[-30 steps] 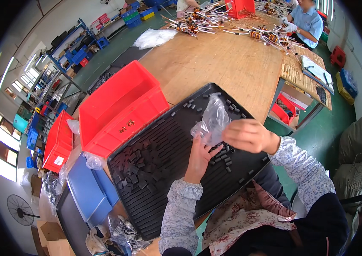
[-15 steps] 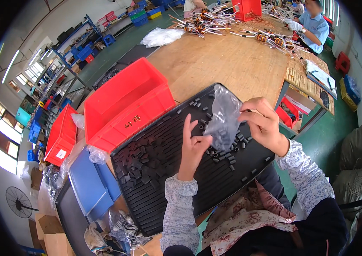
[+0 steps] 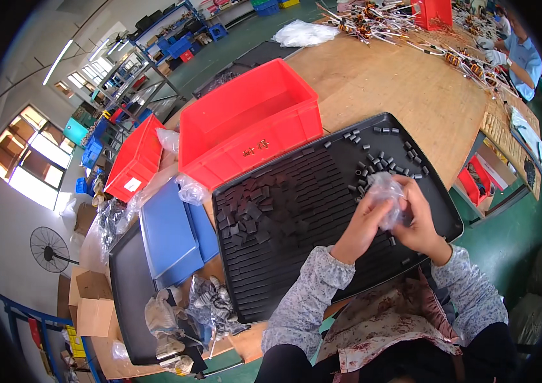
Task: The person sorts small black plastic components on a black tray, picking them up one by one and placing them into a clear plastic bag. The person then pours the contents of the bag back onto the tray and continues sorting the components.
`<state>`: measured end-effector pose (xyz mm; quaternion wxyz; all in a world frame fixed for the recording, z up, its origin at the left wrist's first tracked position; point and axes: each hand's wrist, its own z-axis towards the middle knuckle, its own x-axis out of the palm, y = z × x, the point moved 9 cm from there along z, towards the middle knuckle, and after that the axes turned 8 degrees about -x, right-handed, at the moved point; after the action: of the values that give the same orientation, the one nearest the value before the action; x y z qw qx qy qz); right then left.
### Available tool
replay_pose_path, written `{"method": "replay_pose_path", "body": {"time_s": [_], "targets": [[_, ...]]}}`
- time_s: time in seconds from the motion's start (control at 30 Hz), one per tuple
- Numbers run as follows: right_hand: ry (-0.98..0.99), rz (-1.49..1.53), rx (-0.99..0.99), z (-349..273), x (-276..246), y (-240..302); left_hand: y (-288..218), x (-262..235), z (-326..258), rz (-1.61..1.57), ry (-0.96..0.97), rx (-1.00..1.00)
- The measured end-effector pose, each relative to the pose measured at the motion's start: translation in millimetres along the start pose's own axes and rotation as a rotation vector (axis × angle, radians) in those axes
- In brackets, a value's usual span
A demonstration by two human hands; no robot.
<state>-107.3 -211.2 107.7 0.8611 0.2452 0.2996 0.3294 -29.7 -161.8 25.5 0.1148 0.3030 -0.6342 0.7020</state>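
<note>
A clear plastic bag [image 3: 386, 191], crumpled together, is gripped between my two hands above the right half of a black ribbed tray [image 3: 271, 281]. My left hand [image 3: 361, 228] closes on its left side, and my right hand [image 3: 421, 223] wraps the other side with bent fingers. What the bag contains is too blurred to make out. Around and beyond the hands, short black tubes [image 3: 382, 159] lie loose on the tray. Flat black pieces [image 3: 252, 214] are heaped on the tray's left part, some set along its ribs.
An open red bin [image 3: 252, 143] stands against the tray's far edge, with a smaller red bin [image 3: 137, 163] to its left. Blue folders [image 3: 169, 233] and grey work gloves [image 3: 213, 303] lie left of the tray. Wired coils [image 3: 379, 22] pile up far off, near a person in blue [image 3: 523, 64].
My hands have come together and bunched up the bag, which hung stretched out before. The whole view has swung, so the tray and bins appear farther right.
</note>
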Motion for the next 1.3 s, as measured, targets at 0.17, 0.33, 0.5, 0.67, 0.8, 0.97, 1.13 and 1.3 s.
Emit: {"method": "replay_pose_path", "body": {"time_s": [0.17,0.33,0.5,0.67,0.8,0.97,1.13,1.3], "targets": [[-0.283,0.37,0.291,-35,-16,-59,-60,-3,-36,0.76,-0.084,0.051],[-0.253,0.154,0.248,-63,-61,-59,-203,-143,-100,1.353,-0.746,0.204],[-0.367,0.218,0.457,-90,-78,-68,-282,-309,-212,1.748,-1.564,0.003],[-0.391,0.26,0.5,-86,-82,-57,-274,-379,-219,1.883,-1.575,-0.284],[-0.304,0.277,0.461,-78,-69,-50,-334,-443,-287,1.681,-1.373,0.011],[-0.111,0.013,0.241,-59,-61,-26,-324,-302,-244,0.934,-1.114,0.402],[0.152,0.339,0.032,-9,-4,31,-273,-113,-184,1.159,-0.876,0.357],[0.042,0.545,-0.062,14,20,76,-184,0,-107,1.669,-0.54,0.458]]}}
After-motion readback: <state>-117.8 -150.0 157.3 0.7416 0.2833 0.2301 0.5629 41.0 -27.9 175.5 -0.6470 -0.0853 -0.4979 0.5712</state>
